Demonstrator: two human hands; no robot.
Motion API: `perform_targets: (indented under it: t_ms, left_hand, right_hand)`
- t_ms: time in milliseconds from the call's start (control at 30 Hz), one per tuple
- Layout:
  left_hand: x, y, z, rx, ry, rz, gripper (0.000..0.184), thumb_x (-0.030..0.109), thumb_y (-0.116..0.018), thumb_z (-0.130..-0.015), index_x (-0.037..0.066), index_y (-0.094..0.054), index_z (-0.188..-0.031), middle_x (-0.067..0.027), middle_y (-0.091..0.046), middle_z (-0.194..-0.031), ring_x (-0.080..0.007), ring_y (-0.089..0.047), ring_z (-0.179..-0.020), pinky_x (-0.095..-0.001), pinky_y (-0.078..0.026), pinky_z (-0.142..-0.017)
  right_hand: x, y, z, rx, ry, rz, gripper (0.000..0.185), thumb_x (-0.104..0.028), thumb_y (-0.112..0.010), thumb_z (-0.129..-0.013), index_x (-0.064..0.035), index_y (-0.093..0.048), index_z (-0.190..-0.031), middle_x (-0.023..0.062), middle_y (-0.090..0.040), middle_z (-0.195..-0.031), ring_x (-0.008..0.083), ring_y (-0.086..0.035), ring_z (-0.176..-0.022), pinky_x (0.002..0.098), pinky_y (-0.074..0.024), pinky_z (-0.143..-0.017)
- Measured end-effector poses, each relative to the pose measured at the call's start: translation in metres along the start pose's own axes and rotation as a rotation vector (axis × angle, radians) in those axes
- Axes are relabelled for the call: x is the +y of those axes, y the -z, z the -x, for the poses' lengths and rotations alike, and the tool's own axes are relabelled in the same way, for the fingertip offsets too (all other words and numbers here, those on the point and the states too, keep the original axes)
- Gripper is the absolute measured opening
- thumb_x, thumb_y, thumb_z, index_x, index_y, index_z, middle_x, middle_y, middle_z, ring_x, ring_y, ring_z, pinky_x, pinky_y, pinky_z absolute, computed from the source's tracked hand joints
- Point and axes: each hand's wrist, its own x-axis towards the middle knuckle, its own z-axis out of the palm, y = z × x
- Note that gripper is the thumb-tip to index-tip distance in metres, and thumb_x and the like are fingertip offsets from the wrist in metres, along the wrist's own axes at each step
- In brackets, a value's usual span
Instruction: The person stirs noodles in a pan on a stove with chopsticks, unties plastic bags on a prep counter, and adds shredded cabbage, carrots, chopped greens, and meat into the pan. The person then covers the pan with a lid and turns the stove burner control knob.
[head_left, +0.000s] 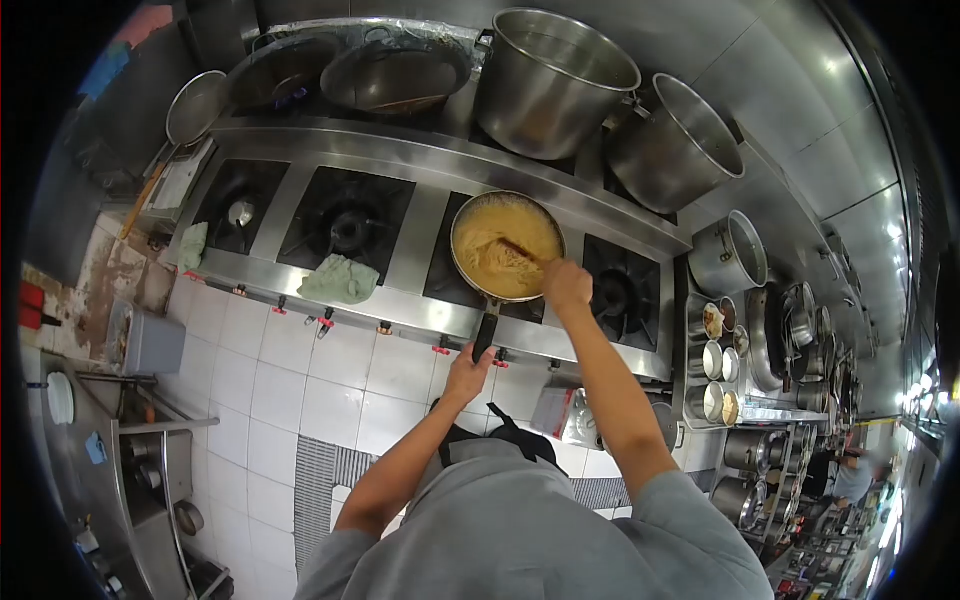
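Note:
A frying pan [487, 298] sits over a stove burner, filled with a creamy yellow sauce and what look like noodles [510, 262]. My left hand [468, 376] is closed around the pan's black handle [485, 335]. Over the pan's right rim, my right hand [567, 284] grips a brown utensil [515, 247], probably wooden, whose far end dips into the food. The exact kind of utensil is hidden by the sauce and my fingers.
The steel stove [400, 255] has bare burners either side, including one [615, 295] right of the pan. A green cloth [340, 280] lies on its front edge. Large stockpots [545, 95] and woks [395, 75] stand behind. Small containers [713, 360] are at right; a person [855, 478] is far off.

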Motion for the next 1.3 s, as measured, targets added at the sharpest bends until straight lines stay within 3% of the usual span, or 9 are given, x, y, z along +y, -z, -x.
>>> perform_targets:
  t_ms: [200, 433, 533, 633, 767, 900, 1033, 1200, 1300]
  left_hand:
    - [0.008, 0.003, -0.001, 0.041, -0.007, 0.008, 0.048, 0.046, -0.057, -0.089, 0.003, -0.058, -0.112, -0.0217, -0.066, -0.089, -0.0374, -0.064, -0.087, -0.0419, -0.048, -0.076]
    - [-0.007, -0.001, -0.006, 0.008, -0.019, 0.009, 0.048, 0.046, -0.058, -0.088, 0.003, -0.059, -0.11, -0.0206, -0.066, -0.087, -0.0361, -0.064, -0.084, -0.0413, -0.048, -0.073]
    - [0.001, 0.0, -0.005, 0.066, -0.032, -0.012, 0.046, 0.045, -0.058, -0.088, 0.003, -0.059, -0.108, -0.0196, -0.066, -0.085, -0.0352, -0.064, -0.081, -0.0411, -0.048, -0.072]
    - [0.009, 0.007, 0.003, -0.061, 0.016, 0.007, 0.049, 0.045, -0.06, -0.087, 0.001, -0.059, -0.107, -0.0211, -0.066, -0.086, -0.0355, -0.065, -0.084, -0.0412, -0.049, -0.074]
    - [0.0, 0.004, -0.001, -0.011, -0.027, -0.01, 0.048, 0.044, -0.06, -0.088, 0.0, -0.059, -0.106, -0.021, -0.066, -0.084, -0.0348, -0.065, -0.083, -0.0408, -0.049, -0.072]
    - [0.001, 0.004, 0.0, 0.02, -0.028, 0.0, 0.05, 0.046, -0.06, -0.087, 0.0, -0.059, -0.107, -0.0207, -0.066, -0.084, -0.0355, -0.065, -0.082, -0.0409, -0.049, -0.072]
    - [0.01, 0.005, 0.007, 0.012, -0.026, -0.019, 0.05, 0.046, -0.06, -0.087, 0.001, -0.059, -0.108, -0.0209, -0.067, -0.087, -0.0358, -0.065, -0.084, -0.0413, -0.049, -0.074]
    - [0.005, 0.001, 0.002, 0.053, -0.022, 0.014, 0.051, 0.046, -0.06, -0.086, 0.002, -0.059, -0.11, -0.0213, -0.066, -0.094, -0.0348, -0.064, -0.092, -0.0403, -0.049, -0.08]
    - [0.009, 0.006, 0.006, -0.029, 0.006, 0.009, 0.049, 0.045, -0.06, -0.087, 0.001, -0.059, -0.11, -0.0216, -0.066, -0.093, -0.0363, -0.064, -0.091, -0.0414, -0.049, -0.079]
  right_hand:
    - [-0.007, 0.017, 0.04, 0.094, 0.228, 0.052, 0.021, -0.019, -0.05, -0.087, -0.0132, -0.071, -0.09, 0.0185, -0.064, -0.099, 0.0332, -0.068, -0.083, 0.0403, -0.0561, -0.068]
    - [0.0, 0.022, 0.026, -0.071, 0.097, 0.094, 0.024, -0.022, -0.048, -0.09, -0.0118, -0.07, -0.094, 0.0182, -0.065, -0.103, 0.0335, -0.068, -0.082, 0.043, -0.0549, -0.07]
    - [0.004, 0.009, 0.053, 0.15, 0.247, 0.046, 0.023, -0.019, -0.048, -0.09, -0.0129, -0.069, -0.095, 0.0172, -0.065, -0.1, 0.0329, -0.068, -0.082, 0.0419, -0.0551, -0.068]
    - [0.015, 0.005, 0.01, -0.023, 0.134, 0.037, 0.024, -0.021, -0.046, -0.092, -0.0095, -0.066, -0.098, 0.0189, -0.063, -0.098, 0.0339, -0.067, -0.078, 0.0443, -0.0543, -0.066]
    - [-0.007, 0.008, 0.03, 0.078, 0.195, 0.027, 0.027, -0.022, -0.045, -0.092, -0.0028, -0.064, -0.096, 0.0211, -0.063, -0.094, 0.0336, -0.068, -0.078, 0.0438, -0.0545, -0.067]
    - [0.001, -0.004, 0.029, 0.152, 0.248, 0.08, 0.028, -0.022, -0.046, -0.092, -0.0016, -0.064, -0.098, 0.0193, -0.063, -0.093, 0.0307, -0.068, -0.076, 0.0428, -0.0555, -0.066]
    - [0.011, 0.015, -0.008, -0.036, 0.112, 0.111, 0.027, -0.021, -0.046, -0.092, -0.005, -0.065, -0.101, 0.0197, -0.062, -0.102, 0.0324, -0.068, -0.081, 0.0415, -0.0559, -0.068]
    - [-0.002, 0.018, 0.05, 0.138, 0.242, 0.112, 0.027, -0.021, -0.048, -0.09, -0.0042, -0.069, -0.092, 0.0195, -0.063, -0.099, 0.0325, -0.069, -0.078, 0.0389, -0.0559, -0.065]
    - [0.012, 0.006, 0.015, -0.081, 0.044, 0.092, 0.024, -0.017, -0.05, -0.088, -0.0066, -0.068, -0.102, 0.02, -0.061, -0.107, 0.0322, -0.069, -0.078, 0.0396, -0.0559, -0.066]
